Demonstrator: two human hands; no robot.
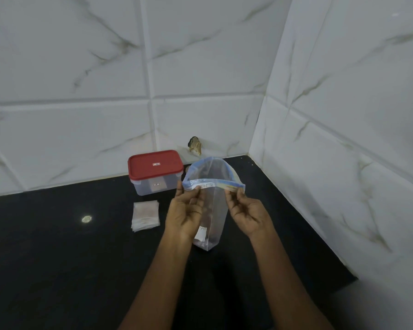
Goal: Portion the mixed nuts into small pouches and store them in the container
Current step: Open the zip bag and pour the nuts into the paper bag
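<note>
A clear zip bag (212, 206) with a blue seal strip stands upright on the black counter (57, 258), its mouth pulled wide open. My left hand (184, 213) pinches the near rim on the left side. My right hand (247, 214) pinches the rim on the right. The bag's contents are hard to make out. A small stack of flat clear pouches (145, 215) lies on the counter left of my hands. Behind it stands a clear plastic container (155, 184) with its red lid (155, 164) shut.
White marble-tiled walls close the corner behind and to the right. A small brownish object (195, 145) sits at the base of the back wall. A bright light reflection (86, 219) shows on the counter at left. The counter's right edge runs near the side wall.
</note>
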